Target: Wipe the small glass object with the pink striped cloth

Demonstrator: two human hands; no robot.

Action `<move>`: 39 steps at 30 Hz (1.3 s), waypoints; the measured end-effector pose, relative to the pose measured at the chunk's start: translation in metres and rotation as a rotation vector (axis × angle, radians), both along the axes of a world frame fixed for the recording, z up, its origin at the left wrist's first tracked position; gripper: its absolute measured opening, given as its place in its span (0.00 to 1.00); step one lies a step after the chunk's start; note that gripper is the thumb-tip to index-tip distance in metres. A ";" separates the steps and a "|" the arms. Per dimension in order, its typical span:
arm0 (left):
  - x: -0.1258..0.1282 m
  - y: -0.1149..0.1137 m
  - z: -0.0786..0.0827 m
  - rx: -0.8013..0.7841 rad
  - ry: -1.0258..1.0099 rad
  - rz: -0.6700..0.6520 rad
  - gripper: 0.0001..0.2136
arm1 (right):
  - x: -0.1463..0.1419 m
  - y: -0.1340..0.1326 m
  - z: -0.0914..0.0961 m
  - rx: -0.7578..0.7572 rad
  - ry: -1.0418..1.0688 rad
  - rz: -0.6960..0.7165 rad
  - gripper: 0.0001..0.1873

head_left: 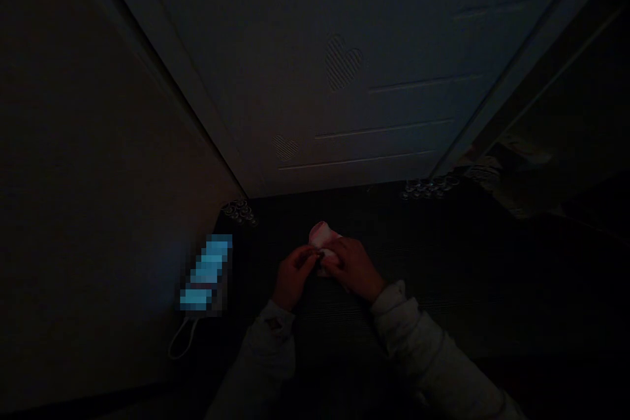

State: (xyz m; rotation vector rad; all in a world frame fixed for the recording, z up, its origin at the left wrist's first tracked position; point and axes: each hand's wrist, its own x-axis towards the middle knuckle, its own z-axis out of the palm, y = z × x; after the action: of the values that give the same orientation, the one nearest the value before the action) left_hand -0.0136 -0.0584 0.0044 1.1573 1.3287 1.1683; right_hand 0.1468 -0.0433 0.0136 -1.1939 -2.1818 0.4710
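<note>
A small, soft pink and whitish item (321, 233), like a piece of cloth or a little pouch, is between my hands over the dark tabletop (339, 321). My left hand (296, 272) pinches at its near left edge, thumb and fingertips together. From the right, my right hand (353, 268) closes over it, fingers bent across its top. A tiny dark spot shows between the fingertips; the dim light hides what it is. Much of the pink item is covered by my right hand.
On the left lies a lit, blurred-out phone-like device (205, 273) with a white cord loop (182, 339). Small shiny ring-like pieces sit in a left cluster (239, 211) and a right cluster (427, 189). A pale panel with hearts (305, 98) rises behind; crumpled material (506, 177) lies at right.
</note>
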 end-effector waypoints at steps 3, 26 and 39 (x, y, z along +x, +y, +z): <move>0.000 0.000 -0.004 0.033 0.018 0.025 0.14 | -0.001 0.001 -0.001 -0.007 -0.047 -0.005 0.17; -0.003 0.002 -0.002 -0.038 -0.264 0.018 0.11 | 0.000 0.003 -0.007 0.088 0.203 0.065 0.10; -0.002 0.000 0.004 -0.149 -0.510 0.016 0.12 | -0.001 0.000 -0.005 0.064 0.212 0.030 0.17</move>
State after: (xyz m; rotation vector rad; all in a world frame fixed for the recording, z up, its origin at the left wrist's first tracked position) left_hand -0.0154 -0.0583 0.0088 0.6797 1.0097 1.2485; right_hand 0.1460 -0.0433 0.0083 -1.0288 -2.0206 0.5120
